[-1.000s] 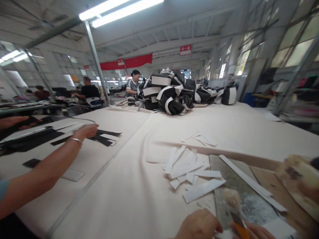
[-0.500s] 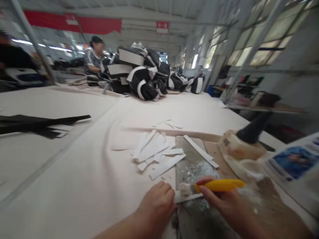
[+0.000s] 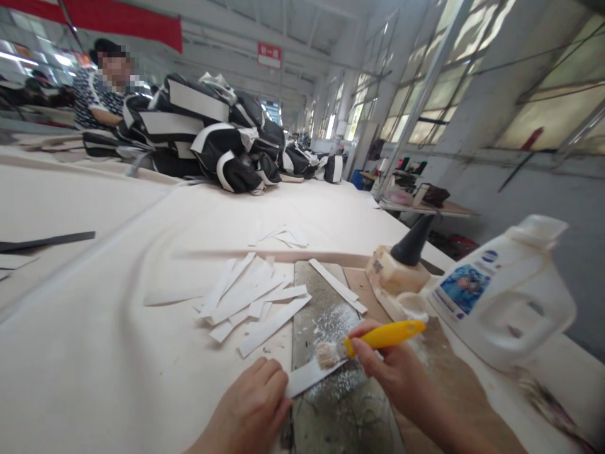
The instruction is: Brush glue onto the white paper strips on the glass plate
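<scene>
Brush (image 3: 385, 335) slants down leftward, bristles (image 3: 326, 356) on white strip (image 3: 305, 377)

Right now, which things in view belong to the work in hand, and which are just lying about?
In use, it appears:
yellow-handled brush, in the right hand
white strip, one end at the left hand
stained board beneath
loose white strips nearby, probably

Apparently just lying about, untouched:
white jug
black-and-white pile
dark strip at the left edge

Daylight through right-hand windows (image 3: 553, 113); worktop (image 3: 85, 372) pale, faint shadows along folds; distance hazy, wide-angle stretch at edges.
</scene>
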Action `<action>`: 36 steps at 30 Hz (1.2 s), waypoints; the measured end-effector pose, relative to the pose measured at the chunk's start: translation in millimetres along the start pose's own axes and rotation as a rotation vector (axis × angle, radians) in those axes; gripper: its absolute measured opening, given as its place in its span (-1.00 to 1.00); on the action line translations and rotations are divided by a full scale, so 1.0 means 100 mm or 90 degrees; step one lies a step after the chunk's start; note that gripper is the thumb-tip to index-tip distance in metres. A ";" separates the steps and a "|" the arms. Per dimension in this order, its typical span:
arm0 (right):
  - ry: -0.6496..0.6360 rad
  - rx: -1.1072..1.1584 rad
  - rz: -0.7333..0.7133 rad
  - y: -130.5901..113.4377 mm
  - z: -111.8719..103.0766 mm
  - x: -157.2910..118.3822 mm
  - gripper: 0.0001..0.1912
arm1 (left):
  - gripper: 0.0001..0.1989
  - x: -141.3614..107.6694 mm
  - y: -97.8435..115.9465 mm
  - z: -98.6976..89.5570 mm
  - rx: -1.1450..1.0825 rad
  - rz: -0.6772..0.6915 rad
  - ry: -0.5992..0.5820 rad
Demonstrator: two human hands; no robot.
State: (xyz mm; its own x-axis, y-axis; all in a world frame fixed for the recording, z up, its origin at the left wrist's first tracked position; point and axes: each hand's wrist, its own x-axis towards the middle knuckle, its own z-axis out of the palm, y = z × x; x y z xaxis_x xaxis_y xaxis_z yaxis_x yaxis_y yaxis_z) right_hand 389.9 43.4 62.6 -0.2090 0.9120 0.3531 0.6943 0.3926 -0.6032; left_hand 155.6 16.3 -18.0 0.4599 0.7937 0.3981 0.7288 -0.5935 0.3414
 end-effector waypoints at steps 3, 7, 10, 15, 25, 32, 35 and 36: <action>-0.003 -0.053 0.041 0.25 0.04 0.03 -0.74 | -0.87 -0.01 -0.01 0.00 0.003 0.008 -0.011; 0.122 -0.151 0.079 0.48 -0.31 0.09 -0.68 | -0.87 -0.02 -0.03 0.01 0.002 0.017 0.000; 0.239 -0.102 0.044 0.41 -0.64 0.07 -0.67 | -0.86 -0.01 -0.06 0.02 -0.014 0.039 0.041; 0.383 -0.170 0.130 0.50 -1.02 0.10 -0.56 | -0.87 0.01 -0.11 0.05 -0.036 0.092 0.187; 0.371 -0.240 0.188 0.80 -0.99 0.16 -0.48 | -0.87 0.03 -0.10 0.03 -0.007 0.070 0.096; 0.291 -0.281 0.247 0.80 -1.12 0.03 -0.53 | -0.89 0.02 -0.06 0.01 -0.031 0.017 0.030; 0.308 -0.285 0.228 0.68 -0.97 -0.04 -0.55 | -0.89 0.02 -0.04 0.00 -0.033 0.007 0.020; 0.282 -0.239 0.202 0.60 -0.85 -0.06 -0.56 | -0.89 0.02 -0.04 0.00 -0.034 0.005 0.020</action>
State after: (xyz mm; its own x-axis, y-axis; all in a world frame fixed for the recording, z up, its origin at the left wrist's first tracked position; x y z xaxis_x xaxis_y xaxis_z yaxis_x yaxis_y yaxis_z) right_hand 491.1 51.6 85.0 0.2930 0.8099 0.5082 0.8851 -0.0287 -0.4646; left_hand 153.8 20.1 -19.0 0.4487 0.7847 0.4277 0.6968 -0.6068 0.3825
